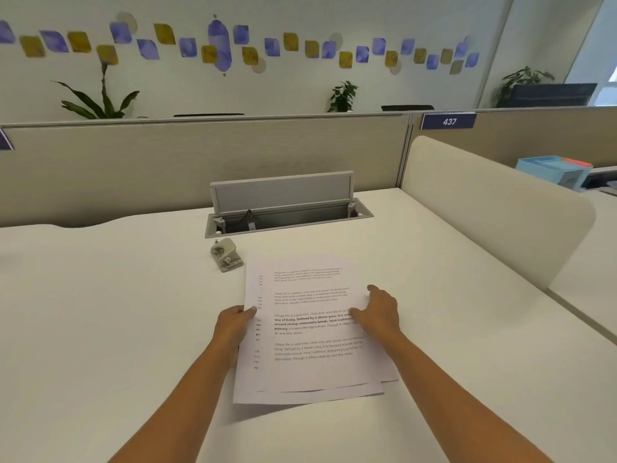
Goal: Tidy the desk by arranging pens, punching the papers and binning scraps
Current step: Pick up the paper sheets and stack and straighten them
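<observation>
Stack of printed papers [310, 329] mid-bench [100, 312], near end lifted slightly. Left hand [233, 324] pinches the left edge, thumb on top. Right hand [379, 312] lies on the right edge, grip unclear. Hole punch [226, 254] sits just beyond the far-left corner.

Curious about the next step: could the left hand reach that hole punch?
Probably yes: only bare desk lies between the left hand and the hole punch, though it must first release the papers it grips.
</observation>
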Motion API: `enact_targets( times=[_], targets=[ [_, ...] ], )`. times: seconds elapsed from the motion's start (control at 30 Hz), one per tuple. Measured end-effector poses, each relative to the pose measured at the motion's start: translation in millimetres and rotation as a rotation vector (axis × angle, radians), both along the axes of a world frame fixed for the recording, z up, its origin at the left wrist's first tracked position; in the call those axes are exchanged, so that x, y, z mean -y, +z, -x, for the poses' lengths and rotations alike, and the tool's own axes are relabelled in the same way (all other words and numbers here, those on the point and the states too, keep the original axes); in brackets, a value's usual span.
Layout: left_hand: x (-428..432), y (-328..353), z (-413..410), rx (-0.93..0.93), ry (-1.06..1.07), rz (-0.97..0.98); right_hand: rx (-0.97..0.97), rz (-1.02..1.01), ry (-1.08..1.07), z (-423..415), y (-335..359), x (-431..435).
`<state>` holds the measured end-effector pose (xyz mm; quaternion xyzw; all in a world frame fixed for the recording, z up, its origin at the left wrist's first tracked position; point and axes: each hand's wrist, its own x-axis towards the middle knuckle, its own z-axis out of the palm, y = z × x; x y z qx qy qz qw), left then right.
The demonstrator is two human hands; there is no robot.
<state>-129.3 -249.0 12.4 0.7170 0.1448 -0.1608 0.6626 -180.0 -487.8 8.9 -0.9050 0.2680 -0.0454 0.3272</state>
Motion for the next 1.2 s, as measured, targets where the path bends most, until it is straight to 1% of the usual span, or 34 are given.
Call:
enact_targets(
  times=[0.1, 0.23, 0.33, 0.43, 0.5, 0.6, 0.7, 0.77, 0.9, 1.1, 1.2],
  targets=[
    [1, 0, -1, 0.024, -0.027, -0.029, -0.016, 0.032, 0.053, -1, -5, -8],
    [3, 0, -1, 0.032, -0.051, -0.051, -0.022, 0.011, 0.099, -5, -7, -20],
    [0, -2, -1, 0.072, -0.068, -0.057, -0.002, -0.032, 0.116, -7, -7, -26],
    [-9, 1, -1, 0.119, -0.076, 0.006, 0.057, -0.118, 0.088, -8, -6, -26],
    [-18, 5, -1, 0.16, -0.083, 0.047, 0.109, -0.221, 0.044, -7, -4, -25],
    [-31, 12, 1, 0.214, -0.101, 0.131, 0.181, -0.485, -0.008, -6, 5, -26],
    [-44, 20, 4, 0.257, -0.137, 0.232, 0.273, -0.796, 0.068, -8, 18, -34],
    [-54, 27, 6, 0.304, -0.144, 0.253, 0.358, -0.891, 0.119, -11, 28, -43],
    [-71, 48, 2, 0.403, -0.138, 0.261, 0.482, -0.896, 0.211, -18, 54, -61],
    [-86, 84, -8, 0.604, -0.06, 0.277, 0.649, -0.921, 0.31, -28, 92, -85],
    [-92, 86, -6, 0.636, -0.062, 0.285, 0.66, -0.913, 0.346, -27, 93, -92]
  ],
)
